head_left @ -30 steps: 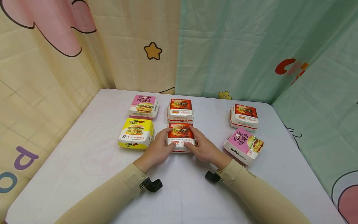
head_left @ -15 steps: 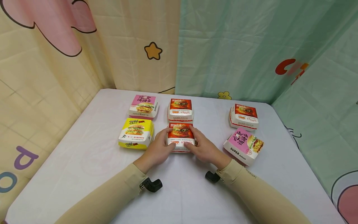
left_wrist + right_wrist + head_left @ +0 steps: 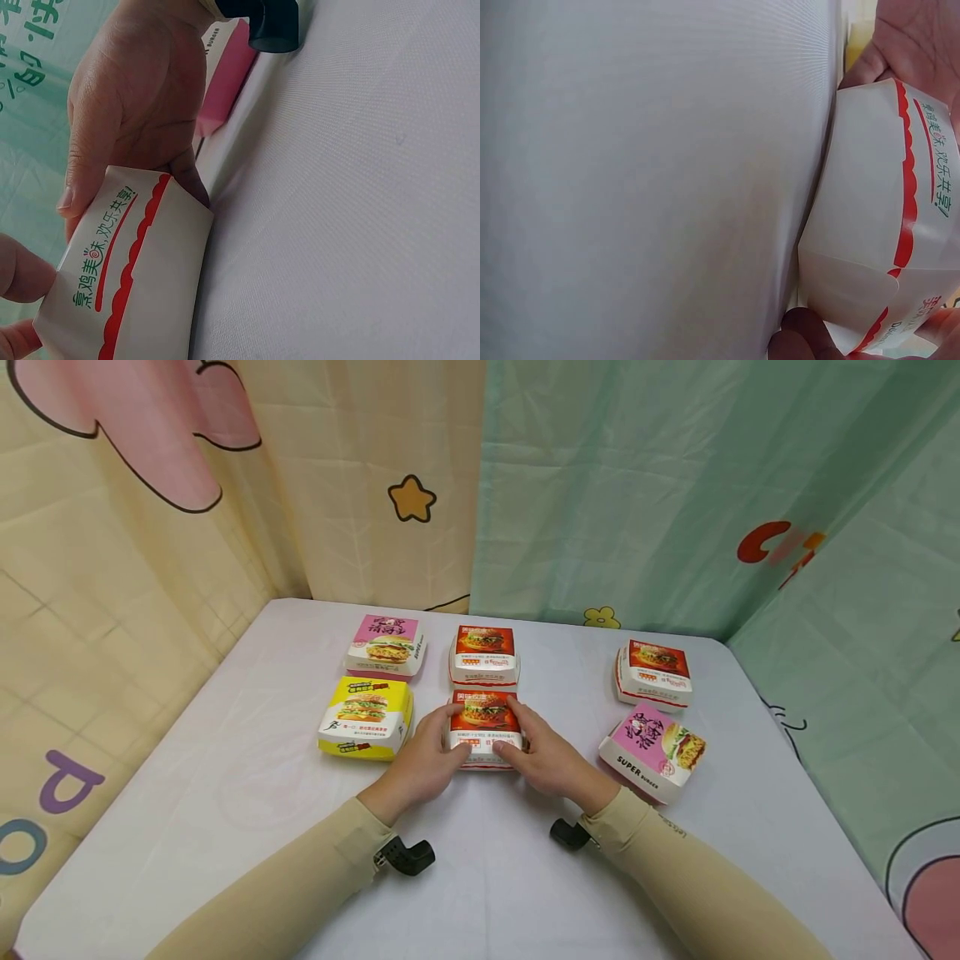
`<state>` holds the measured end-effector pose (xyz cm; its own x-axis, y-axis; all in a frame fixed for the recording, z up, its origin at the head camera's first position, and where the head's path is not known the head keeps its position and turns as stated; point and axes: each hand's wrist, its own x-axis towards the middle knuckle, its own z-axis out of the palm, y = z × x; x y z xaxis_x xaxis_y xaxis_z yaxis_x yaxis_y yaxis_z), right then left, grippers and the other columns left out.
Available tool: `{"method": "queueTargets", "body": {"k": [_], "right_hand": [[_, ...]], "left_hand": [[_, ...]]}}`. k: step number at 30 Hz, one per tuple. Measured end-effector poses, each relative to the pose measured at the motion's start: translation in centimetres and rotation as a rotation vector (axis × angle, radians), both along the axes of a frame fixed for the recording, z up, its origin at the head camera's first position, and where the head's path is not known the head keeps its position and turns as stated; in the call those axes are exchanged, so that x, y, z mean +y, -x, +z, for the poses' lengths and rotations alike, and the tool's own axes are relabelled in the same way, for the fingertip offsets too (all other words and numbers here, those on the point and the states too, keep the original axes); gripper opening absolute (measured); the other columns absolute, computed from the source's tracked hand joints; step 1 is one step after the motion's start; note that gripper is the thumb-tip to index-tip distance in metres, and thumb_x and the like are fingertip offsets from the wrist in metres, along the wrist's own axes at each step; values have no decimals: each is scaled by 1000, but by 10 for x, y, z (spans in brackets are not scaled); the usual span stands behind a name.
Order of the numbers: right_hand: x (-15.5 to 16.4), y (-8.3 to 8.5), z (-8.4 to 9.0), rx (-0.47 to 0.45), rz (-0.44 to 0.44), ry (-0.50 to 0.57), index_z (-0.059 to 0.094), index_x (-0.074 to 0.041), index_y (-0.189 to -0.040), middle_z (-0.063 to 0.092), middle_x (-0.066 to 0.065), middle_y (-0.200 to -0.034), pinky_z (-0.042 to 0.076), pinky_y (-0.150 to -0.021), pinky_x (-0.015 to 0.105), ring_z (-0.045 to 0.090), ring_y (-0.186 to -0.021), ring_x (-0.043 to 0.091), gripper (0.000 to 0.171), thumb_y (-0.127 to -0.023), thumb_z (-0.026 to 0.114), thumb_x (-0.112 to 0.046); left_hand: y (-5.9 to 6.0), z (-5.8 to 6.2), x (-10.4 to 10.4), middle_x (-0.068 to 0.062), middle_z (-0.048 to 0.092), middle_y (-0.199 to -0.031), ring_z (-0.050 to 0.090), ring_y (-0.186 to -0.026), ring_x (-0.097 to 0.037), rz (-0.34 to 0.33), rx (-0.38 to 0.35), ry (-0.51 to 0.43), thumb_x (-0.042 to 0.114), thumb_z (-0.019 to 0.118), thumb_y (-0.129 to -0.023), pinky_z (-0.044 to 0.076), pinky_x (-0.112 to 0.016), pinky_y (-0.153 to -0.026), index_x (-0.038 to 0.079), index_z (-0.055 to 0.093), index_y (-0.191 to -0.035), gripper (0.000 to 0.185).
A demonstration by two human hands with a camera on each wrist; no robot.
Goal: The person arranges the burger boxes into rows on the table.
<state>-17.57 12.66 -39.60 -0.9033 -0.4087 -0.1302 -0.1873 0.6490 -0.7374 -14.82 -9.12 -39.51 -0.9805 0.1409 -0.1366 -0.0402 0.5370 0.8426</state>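
Both hands hold a red and white burger box (image 3: 485, 710) with a burger picture on its lid, one hand at each side. My left hand (image 3: 423, 760) grips its left side, thumb over the near part of the lid. On the opposite side my right hand (image 3: 551, 756) mirrors this grip. In the left wrist view, the white front wall of the burger box (image 3: 150, 277) shows a red scalloped band and green lettering. The right wrist view shows the burger box (image 3: 855, 180) with its bottom edge right at the white cloth; fingers of both hands are partly hidden behind it.
Directly behind stands another red burger box (image 3: 484, 656). To the left are a yellow burger box (image 3: 365, 718) and a pink one (image 3: 385, 646). On the right sit a red burger box (image 3: 654, 672) and an angled pink box (image 3: 652, 752). Printed curtains (image 3: 600, 485) enclose the white table (image 3: 262, 860).
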Motion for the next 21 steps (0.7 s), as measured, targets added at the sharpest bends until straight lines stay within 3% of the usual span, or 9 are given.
{"method": "queueTargets", "body": {"k": [21], "right_hand": [[-1,-2,1,-7,-10,-9,14,-22,-171,19,8,-177,25,-129,58,23,-162,33,87,-103,66,-41]], "left_hand": [[-1,-1,-2,-10,30,-171,31,-157,-28,-12,12,5,30,64,-103,27,-56,-129,17,34,-163,68]]}}
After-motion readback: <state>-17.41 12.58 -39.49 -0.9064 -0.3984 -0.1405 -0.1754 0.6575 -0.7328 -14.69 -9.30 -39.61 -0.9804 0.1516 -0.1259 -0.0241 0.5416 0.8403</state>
